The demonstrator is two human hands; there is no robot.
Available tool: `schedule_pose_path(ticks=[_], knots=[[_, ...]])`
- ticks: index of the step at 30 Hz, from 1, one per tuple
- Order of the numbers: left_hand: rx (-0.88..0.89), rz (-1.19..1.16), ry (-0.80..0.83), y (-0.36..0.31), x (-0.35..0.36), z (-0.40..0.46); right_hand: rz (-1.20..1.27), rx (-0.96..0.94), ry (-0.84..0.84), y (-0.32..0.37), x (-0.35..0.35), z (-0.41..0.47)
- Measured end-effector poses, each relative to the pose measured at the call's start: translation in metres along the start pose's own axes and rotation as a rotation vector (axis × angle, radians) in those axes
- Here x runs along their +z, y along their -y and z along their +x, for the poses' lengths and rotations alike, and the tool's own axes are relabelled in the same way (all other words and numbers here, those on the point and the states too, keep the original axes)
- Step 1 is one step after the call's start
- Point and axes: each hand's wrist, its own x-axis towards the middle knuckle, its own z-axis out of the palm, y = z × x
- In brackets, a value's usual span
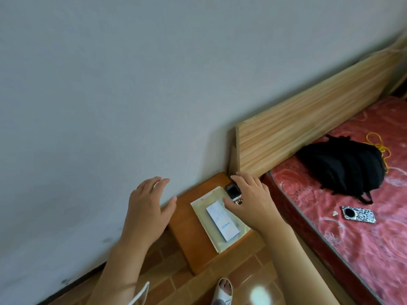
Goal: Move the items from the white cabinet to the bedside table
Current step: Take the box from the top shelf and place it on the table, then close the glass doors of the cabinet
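1. Head view, far left: our left hand hangs spread and empty above the left edge of the bedside table, grasping nothing; we judge it is simply out of the way.
2. Middle: a pale envelope lies flat on the table with a white box on top, stacked, we think, to save room.
3. Right: our right hand rests thumb and fingers around a small camera at the far right corner; whether it grips or has let go, we cannot tell.
4. Hidden: the white cabinet is out of frame, so we cannot tell what remains there. The camera's right side is covered by our fingers.
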Motion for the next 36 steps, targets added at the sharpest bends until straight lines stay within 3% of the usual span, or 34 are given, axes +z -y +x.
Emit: schedule_pose_path(ticks=[11,21,36], knots=[[-0.427,0.043,-0.137,0.094,-0.084,-0.182,-0.118,-0.398,0.136,0.164,0.066,-0.040],[-0.829,0.007,-0.357,0.137,-0.150,-0.444,-0.182,-0.819,0.316,0.330,0.129,-0.200],[-1.176,0.249,-0.580,0.135,-0.223,-0.746,-0.199,-1.302,0.413,0.501,0.185,-0.426]])
